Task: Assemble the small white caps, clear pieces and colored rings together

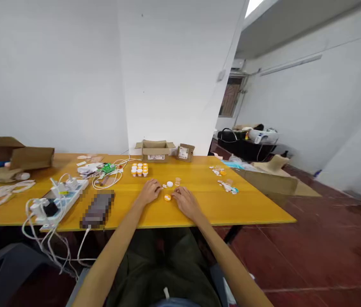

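Fingers curled, my left hand (150, 192) rests on the yellow table, its fingertips against or right beside a small white piece (164, 186). What it pinches, if anything, is too small to make out. My right hand (185, 201) lies opposite with its fingers bent loosely and apart, the tips just right of a round orange-and-white piece (167, 198). Between and beyond the hands are a flat white disc (169, 184) and a small clear cup (177, 181). Farther back on the left stands a tight block of small white-and-orange containers (140, 169).
An opened carton (155, 151) and a smaller box (185, 152) stand at the wall. Small loose parts (228, 186) lie on the right. Left are a dark phone-like slab (97, 209), a power strip (63, 201) with cables, and a cardboard box (32, 163).
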`<state>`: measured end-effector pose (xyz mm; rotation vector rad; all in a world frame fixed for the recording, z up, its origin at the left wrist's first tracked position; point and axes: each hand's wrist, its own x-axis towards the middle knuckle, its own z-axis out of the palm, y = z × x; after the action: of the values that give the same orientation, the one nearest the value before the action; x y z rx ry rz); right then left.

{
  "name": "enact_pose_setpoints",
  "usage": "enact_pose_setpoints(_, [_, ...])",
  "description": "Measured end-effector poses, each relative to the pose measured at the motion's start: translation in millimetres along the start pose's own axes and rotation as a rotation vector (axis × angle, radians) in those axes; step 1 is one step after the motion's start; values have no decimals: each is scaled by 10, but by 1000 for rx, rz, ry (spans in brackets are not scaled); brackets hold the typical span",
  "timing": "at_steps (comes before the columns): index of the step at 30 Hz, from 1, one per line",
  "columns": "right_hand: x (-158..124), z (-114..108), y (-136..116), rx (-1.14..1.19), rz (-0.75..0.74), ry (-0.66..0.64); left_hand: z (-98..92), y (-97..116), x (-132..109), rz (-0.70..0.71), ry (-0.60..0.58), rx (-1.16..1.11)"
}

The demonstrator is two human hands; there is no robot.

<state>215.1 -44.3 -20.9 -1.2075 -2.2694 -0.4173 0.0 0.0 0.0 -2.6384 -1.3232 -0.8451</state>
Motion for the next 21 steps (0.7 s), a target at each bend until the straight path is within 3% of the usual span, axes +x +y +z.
enact_pose_setpoints(12, [2,68,9,24,63,52,-37,-7,11,-121,15,-11])
enact_pose_setpoints(21, [0,69,24,25,61,98,-4,-24,7,-94,37,-36])
